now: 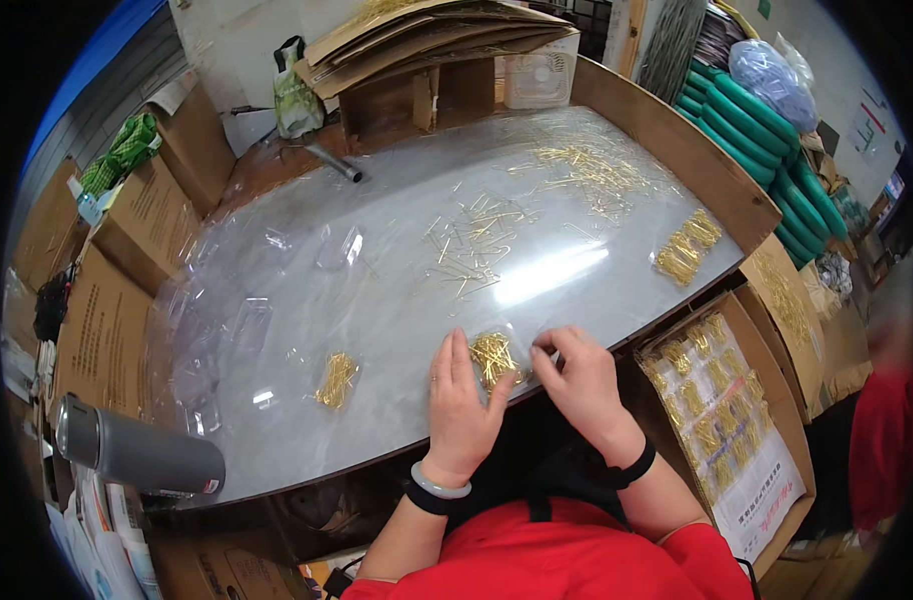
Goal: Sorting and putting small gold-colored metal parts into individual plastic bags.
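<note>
In front of me, at the near edge of the grey table [397,300], lies a clear plastic tray filled with thin gold wire hooks [493,356]. Along its left side rests my left hand [461,412], fingers stretched out and the thumb at the tray's near edge. On the other side my right hand [583,385] has its fingers curled into a pinch close to the tray; whatever is between the fingertips is hidden. Another filled tray of gold hooks [337,380] lies to the left. Loose gold hooks [477,235] are scattered farther up the table.
A larger heap of hooks [597,172] spreads at the back right, with filled trays [689,246] near the right edge. Clear plastic trays [252,322] cover the left side, beside a grey bottle [147,455]. A cardboard box [795,440] holds filled packs at right.
</note>
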`<state>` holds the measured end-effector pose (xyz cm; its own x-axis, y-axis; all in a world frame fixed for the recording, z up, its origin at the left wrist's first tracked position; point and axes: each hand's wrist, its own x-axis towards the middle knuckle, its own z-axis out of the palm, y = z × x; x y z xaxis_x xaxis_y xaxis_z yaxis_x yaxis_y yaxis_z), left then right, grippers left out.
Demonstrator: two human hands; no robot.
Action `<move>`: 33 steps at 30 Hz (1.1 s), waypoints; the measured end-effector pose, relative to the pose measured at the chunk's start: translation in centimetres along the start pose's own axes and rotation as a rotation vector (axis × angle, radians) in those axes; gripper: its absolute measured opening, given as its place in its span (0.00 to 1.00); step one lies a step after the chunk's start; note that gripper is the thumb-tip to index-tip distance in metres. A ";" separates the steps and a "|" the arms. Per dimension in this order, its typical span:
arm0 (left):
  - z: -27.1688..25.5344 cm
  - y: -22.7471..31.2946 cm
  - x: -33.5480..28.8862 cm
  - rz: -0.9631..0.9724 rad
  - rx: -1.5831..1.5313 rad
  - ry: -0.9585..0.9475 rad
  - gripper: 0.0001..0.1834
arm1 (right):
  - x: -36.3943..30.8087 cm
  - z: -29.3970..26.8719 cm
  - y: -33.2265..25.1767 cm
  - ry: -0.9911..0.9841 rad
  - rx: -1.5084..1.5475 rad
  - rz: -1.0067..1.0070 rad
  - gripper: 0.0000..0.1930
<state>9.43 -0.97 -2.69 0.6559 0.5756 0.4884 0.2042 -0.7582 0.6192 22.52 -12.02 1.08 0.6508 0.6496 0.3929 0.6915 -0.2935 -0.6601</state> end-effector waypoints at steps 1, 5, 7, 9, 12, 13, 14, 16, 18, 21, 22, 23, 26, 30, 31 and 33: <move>0.1 0.1 0.0 0.026 0.029 0.005 0.45 | 0.6 0.1 0.2 0.036 -0.020 -0.072 0.05; 0.3 0.0 0.3 0.035 0.050 -0.004 0.50 | 3.6 0.7 0.1 -0.075 -0.039 -0.265 0.04; 0.2 -0.1 0.3 0.069 0.024 -0.040 0.49 | 4.7 1.3 0.7 -0.146 -0.055 -0.328 0.04; 0.2 -0.1 0.3 0.067 0.011 -0.034 0.49 | 5.3 1.4 1.1 -0.217 -0.078 -0.394 0.04; 0.0 -0.3 0.3 0.064 -0.020 -0.027 0.48 | 5.9 0.6 1.8 -0.291 -0.057 -0.386 0.04; -0.1 -0.4 0.3 0.066 -0.037 -0.027 0.47 | 6.3 -0.2 1.8 -0.348 -0.022 -0.360 0.04; -0.1 -0.6 0.2 0.059 -0.036 -0.023 0.47 | 6.5 -0.8 1.8 -0.406 0.014 -0.332 0.04; -0.2 -0.9 0.1 0.058 -0.067 -0.031 0.44 | 7.1 -1.1 1.6 -0.450 0.040 -0.324 0.04; -0.3 -0.9 0.4 0.057 -0.093 -0.044 0.42 | 7.6 -1.6 1.4 -0.524 0.099 -0.305 0.04; -0.3 -0.8 0.6 0.070 -0.107 -0.076 0.41 | 7.2 0.3 1.4 -0.432 -0.048 -0.438 0.04; -0.3 -0.8 0.6 0.082 -0.100 -0.093 0.40 | 7.1 0.0 1.3 -0.433 -0.048 -0.438 0.04; -0.3 -0.9 0.6 0.076 -0.096 -0.089 0.40 | 7.0 -0.4 1.0 -0.444 -0.034 -0.402 0.04; -0.4 -1.2 0.5 0.101 -0.079 -0.098 0.39 | 7.6 0.2 0.6 -0.372 -0.010 -0.303 0.05; -0.2 -1.3 0.7 0.102 -0.099 -0.071 0.39 | 7.6 2.1 1.4 -0.279 0.000 -0.274 0.05; 0.0 -1.1 0.8 0.108 -0.109 -0.065 0.39 | 7.7 2.0 1.5 -0.278 0.001 -0.282 0.05; -0.1 -0.8 0.8 0.053 -0.138 -0.060 0.39 | 7.4 2.0 1.8 -0.287 -0.057 -0.276 0.05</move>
<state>9.70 0.13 -2.69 0.7065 0.5134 0.4870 0.0694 -0.7352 0.6743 27.97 -6.27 1.52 0.3300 0.8767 0.3502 0.8497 -0.1142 -0.5148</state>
